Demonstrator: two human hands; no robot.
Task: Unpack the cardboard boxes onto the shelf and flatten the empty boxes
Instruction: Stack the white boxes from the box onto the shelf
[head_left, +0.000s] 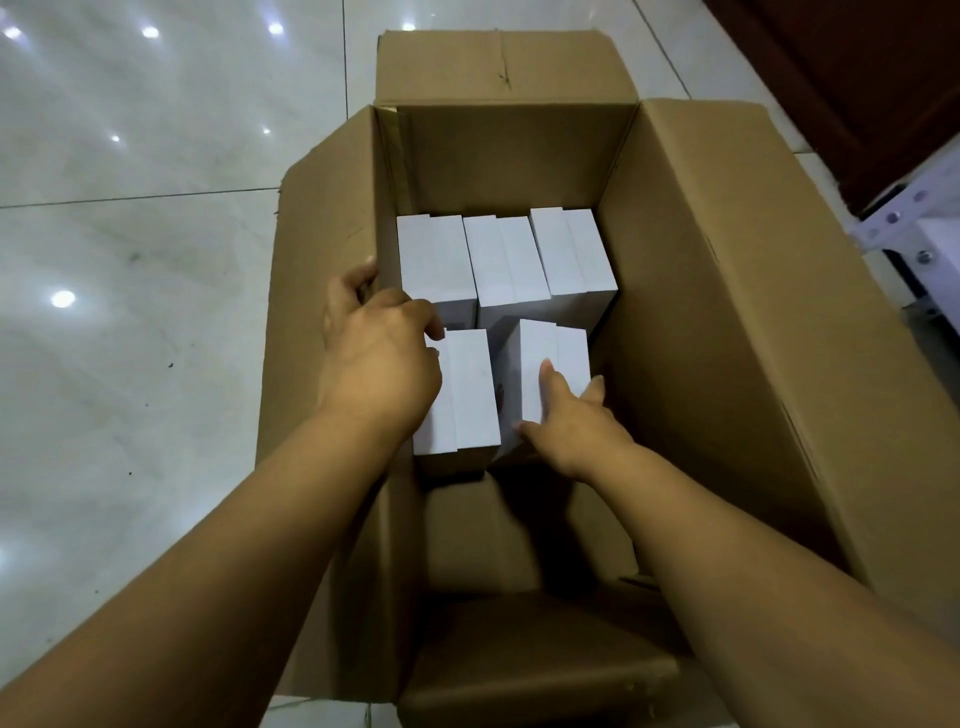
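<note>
Cardboard surrounds our arms — a big open carton (727, 312) sits on the pale tiled floor (130, 234), its flaps folded outward. Inside, white boxes stand on end: a far row (506, 260) of three pairs against the back, and two nearer pairs in front. Our left hand (379, 358) curls over the top of the near left pair (467, 389), fingers hooked on its far edge, thumb by the carton's left wall. Our right hand (571, 421) grips the near right pair (553, 358), thumb on its left face and fingers round its right side. At the right edge we glimpse part of a white metal shelf (914, 234) — little else of it shows.
</note>
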